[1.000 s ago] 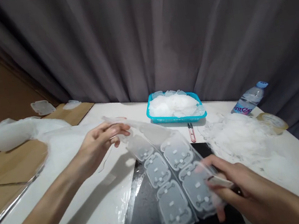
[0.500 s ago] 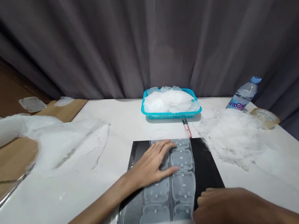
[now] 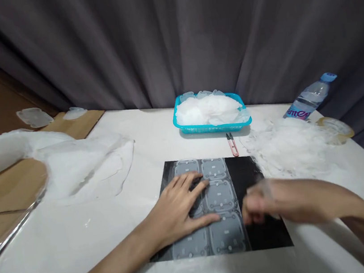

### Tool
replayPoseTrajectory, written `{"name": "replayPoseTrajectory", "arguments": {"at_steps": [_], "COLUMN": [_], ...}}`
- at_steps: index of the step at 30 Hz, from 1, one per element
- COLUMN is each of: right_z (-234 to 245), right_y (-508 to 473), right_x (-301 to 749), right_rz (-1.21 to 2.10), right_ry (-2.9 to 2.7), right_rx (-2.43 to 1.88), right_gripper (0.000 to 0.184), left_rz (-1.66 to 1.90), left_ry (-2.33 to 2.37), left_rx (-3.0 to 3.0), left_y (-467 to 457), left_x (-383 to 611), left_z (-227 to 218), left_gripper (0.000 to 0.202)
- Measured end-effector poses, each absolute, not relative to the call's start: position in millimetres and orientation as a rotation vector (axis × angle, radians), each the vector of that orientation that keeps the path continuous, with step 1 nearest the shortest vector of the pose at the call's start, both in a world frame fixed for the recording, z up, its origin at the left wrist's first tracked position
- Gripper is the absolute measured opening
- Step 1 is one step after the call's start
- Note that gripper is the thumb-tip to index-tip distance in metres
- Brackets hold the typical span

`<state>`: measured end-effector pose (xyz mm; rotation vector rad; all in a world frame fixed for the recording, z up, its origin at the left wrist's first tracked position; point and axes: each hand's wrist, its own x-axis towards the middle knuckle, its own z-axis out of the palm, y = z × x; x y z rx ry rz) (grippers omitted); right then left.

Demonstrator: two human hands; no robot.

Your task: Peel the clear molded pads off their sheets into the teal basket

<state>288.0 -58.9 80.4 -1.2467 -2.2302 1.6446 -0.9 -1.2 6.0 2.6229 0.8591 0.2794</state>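
Note:
My left hand lies flat with fingers spread, pressing on a translucent plastic sheet moulded with rows of rounded rectangular shapes. The sheet rests on a black mat. Over the mat's right part, close to the sheet's right edge, my right hand is closed with its fingers curled and smeared by motion. Something pale and translucent shows at the back of that hand; what the fingers grip is hidden.
Pink-handled thread snips lie behind the mat, near a blue basket full of white pieces. At right are tangled clear scraps, a tape roll and a water bottle. Crumpled translucent sheeting spreads over cardboard at left.
My right hand has moved up from the mat's near edge, away from me, and stays closed. My left hand still presses the sheet. The view has shifted slightly.

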Motion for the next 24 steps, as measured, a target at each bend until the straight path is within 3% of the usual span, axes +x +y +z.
{"name": "replayPoseTrajectory", "arguments": {"at_steps": [3,6,13,24], "right_z": [68,44,23,15], "right_y": [-42,-28,-23,-18], "right_x": [295,291,288,284], "right_rz": [1.364,1.203,0.972,0.789], "right_ry": [-1.994,-1.907,-2.134,-2.299], "right_rx": [-1.382,-1.374,-1.26,-1.079], "right_gripper": [0.067,0.07,0.029,0.017], "left_rz": [0.365,0.383,0.375,0.399], "left_ry": [0.874,0.809,0.814,0.853], "left_rx": [2.586,2.532,2.455,2.41], "left_y": [19,34,37,37], "left_x": [15,26,26,27], "left_z": [8,3,-10,-14], "left_gripper": [0.05,0.053,0.065,0.075]}}
